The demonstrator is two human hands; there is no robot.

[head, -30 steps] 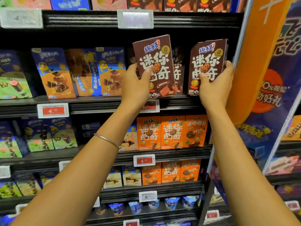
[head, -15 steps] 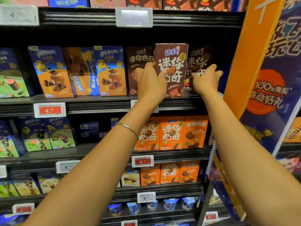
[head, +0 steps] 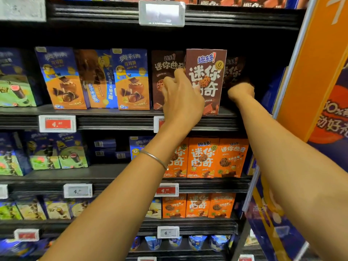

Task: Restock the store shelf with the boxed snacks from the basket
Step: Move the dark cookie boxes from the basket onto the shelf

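Brown cardboard snack box [head: 206,72] with bold white lettering stands upright at the front lip of the black metal store shelf [head: 116,121]. The left hand [head: 181,102] grasps it from seven o'clock, its fingers [head: 176,74] curled round the box's left edge. At nine o'clock of it, just beside and set further back, stands a second brown box of the same kind [head: 163,68], partly covered by that hand. At three o'clock, deep in shadow, is a third dark brown box [head: 234,70]. The right hand [head: 241,91] reaches in at its lower part with the back of the hand towards the camera. Its fingers are hidden, so whether they grasp that box or only press it cannot be told. A thin silver bangle [head: 155,158] circles the left wrist. Blue-and-orange wafer boxes [head: 132,80] fill the row further towards nine o'clock. Orange boxes [head: 203,157] with similar print line the shelf at six o'clock, and an orange hanging banner [head: 320,63] rises at three o'clock beyond the right arm.
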